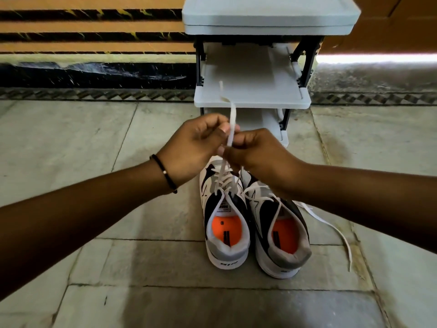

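Note:
Two white, black and grey sneakers with orange insoles stand side by side on the stone floor, heels toward me: the left shoe and the right shoe. My left hand and my right hand meet above the left shoe's toe. Both pinch its white lace, whose end sticks up past my fingers. The lace runs down from my hands to the left shoe's eyelets. The right shoe's lace lies loose on the floor to the right.
A grey plastic shoe rack with stacked shelves on black posts stands just behind the shoes. Behind it runs a wall with orange and black stripes. Open floor tiles lie to the left and in front.

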Motion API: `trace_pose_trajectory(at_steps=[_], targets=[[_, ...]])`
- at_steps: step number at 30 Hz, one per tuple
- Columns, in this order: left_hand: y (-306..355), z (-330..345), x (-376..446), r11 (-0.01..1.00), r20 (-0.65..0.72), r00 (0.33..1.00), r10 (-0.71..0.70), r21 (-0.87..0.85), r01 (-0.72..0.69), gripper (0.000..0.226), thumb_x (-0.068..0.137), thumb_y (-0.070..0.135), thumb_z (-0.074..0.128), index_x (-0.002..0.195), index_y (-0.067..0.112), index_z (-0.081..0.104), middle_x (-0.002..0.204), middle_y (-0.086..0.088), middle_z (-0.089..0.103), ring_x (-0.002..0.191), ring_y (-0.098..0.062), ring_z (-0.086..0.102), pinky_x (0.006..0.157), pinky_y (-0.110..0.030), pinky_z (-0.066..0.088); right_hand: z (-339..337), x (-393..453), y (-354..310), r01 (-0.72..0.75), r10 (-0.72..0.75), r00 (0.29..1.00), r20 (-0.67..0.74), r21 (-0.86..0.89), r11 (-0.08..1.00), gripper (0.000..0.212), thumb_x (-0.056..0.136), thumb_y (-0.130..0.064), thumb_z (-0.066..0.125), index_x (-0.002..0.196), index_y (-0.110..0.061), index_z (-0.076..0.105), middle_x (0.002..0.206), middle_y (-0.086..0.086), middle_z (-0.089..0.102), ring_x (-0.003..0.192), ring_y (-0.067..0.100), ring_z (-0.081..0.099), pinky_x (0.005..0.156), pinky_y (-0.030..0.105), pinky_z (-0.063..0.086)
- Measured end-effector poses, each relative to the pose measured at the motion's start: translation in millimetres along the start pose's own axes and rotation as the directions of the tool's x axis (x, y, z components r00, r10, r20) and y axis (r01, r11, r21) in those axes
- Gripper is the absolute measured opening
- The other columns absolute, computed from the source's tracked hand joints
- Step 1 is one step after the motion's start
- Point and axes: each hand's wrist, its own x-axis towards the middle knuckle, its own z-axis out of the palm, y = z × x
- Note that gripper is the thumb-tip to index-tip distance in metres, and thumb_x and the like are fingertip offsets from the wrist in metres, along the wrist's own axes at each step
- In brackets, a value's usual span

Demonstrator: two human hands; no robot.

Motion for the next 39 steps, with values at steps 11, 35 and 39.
trace_pose_trajectory(at_steps=[11,35,39], targets=[[10,-14,-1,0.871,0.417,0.787,-0.455,0.025,0.49,0.031,0.077,0.017,0.063,0.108,0.012,0.058,0.071,0.0,0.076,0.061,-0.006,0.067,0.054,-0.016,0.05,-32,2,-3,0.011,-0.008,1.0,0.027,-0.084,0.996,0.021,0.088,-0.016,0.057,0.088,0.001,0.069,0.075,0.012,0.067,0.07,0.017,0.056,0.055,0.014,0.044],[10,-5,0,0.705,0.165,0.723,-0.67,-0.162,0.69,0.016,0.082,0.03,0.047,0.093,0.028,0.058,0.077,0.007,0.057,0.08,-0.011,0.048,0.065,-0.032,0.027,-27,7,-4,0.184,-0.193,0.98,-0.044,-0.159,0.97,0.014,0.072,0.002,0.071,0.075,-0.011,0.073,0.071,0.011,0.071,0.061,0.022,0.064,0.071,0.038,0.059],[-1,-11,1,0.722,0.1,0.759,-0.643,-0.251,0.645,0.014,0.088,0.036,0.049,0.087,0.027,0.061,0.068,0.009,0.057,0.063,-0.007,0.05,0.059,-0.025,0.033,-30,10,-4,0.179,-0.187,0.981,-0.053,-0.121,0.976,0.007,0.079,-0.007,0.067,0.083,-0.004,0.073,0.075,0.013,0.073,0.067,0.026,0.07,0.067,0.035,0.06]])
